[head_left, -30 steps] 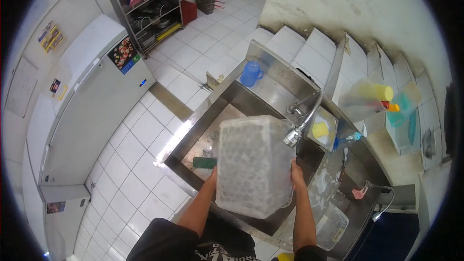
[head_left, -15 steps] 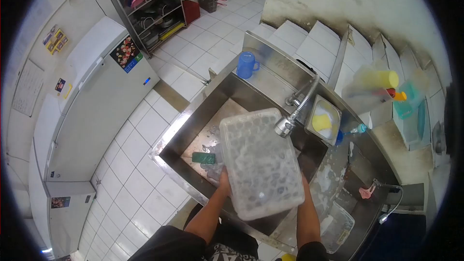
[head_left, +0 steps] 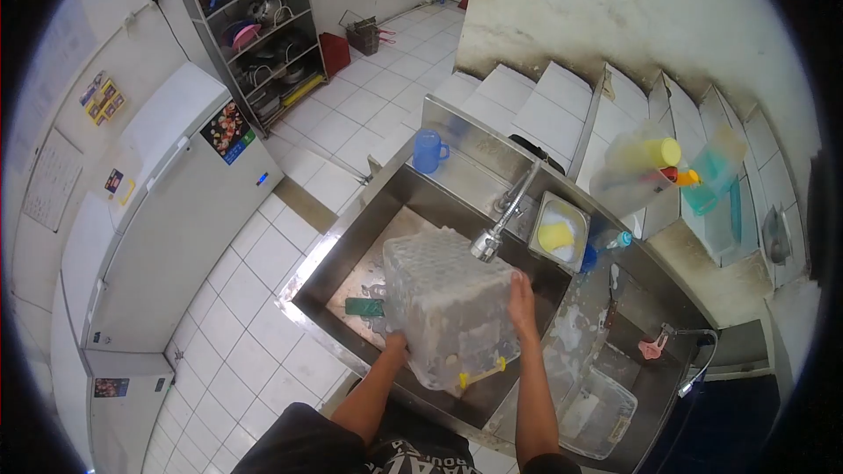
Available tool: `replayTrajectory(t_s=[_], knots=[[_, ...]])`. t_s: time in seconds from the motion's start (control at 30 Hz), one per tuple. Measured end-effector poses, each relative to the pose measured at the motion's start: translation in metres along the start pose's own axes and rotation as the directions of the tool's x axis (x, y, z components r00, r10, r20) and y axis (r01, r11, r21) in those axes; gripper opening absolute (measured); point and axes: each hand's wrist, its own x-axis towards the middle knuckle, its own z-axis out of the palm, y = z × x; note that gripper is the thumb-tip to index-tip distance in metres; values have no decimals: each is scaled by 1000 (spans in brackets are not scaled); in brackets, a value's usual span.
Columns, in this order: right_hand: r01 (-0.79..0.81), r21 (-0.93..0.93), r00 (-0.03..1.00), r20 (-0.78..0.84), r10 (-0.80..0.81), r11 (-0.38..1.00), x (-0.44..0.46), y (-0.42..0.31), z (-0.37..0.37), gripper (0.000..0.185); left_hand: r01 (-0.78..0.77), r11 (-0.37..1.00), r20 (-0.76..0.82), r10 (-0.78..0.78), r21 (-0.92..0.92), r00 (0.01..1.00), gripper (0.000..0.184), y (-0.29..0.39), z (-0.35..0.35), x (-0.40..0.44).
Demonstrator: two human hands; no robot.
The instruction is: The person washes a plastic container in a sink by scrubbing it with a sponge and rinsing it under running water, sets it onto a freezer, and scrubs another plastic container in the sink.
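A large translucent plastic storage box (head_left: 457, 312) is tilted over the sink basin (head_left: 351, 228), its dimpled, cloudy face turned up and away from me. On its near side is a yellow-ended handle (head_left: 483, 374). My left hand (head_left: 397, 344) grips the box low on its left side, fingers mostly hidden. My right hand (head_left: 522, 294) is closed on the upper right corner. Just beyond the box hangs the metal faucet head (head_left: 485, 246); I cannot make out any water running. A green scouring pad (head_left: 363, 307) lies on the basin floor, left of the box.
A blue mug (head_left: 428, 153) stands on the back ledge. Right of the faucet is a metal pan (head_left: 575, 219) with a yellow sponge (head_left: 556, 237). A clear container (head_left: 601, 408) lies in the soapy right basin. Bottles (head_left: 650, 158) stand at the right; a white freezer (head_left: 189, 211) is left.
The box has been tipped so its near side and yellow-ended handle now show. My right hand has moved up to its upper right corner. The view has shifted slightly.
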Motion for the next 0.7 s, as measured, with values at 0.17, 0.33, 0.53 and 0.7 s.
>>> replayTrajectory(t_s=[0.17, 0.33, 0.53, 0.7], knots=[[264, -606, 915, -91, -394, 751, 4, -55, 61, 57, 175, 985, -43, -175, -7, 984, 39, 33, 31, -33], [443, -748, 860, 199, -470, 494, -31, -95, 119, 64, 293, 955, -35, -295, -53, 955, 38, 51, 38, -50], [514, -497, 836, 473, -279, 699, -39, -86, 81, 63, 423, 864, 207, -377, -272, 903, 32, 38, 23, 11], [269, -775, 821, -127, -557, 572, -73, -90, 87, 58, 427, 889, 16, -431, -164, 902, 29, 55, 53, -45]])
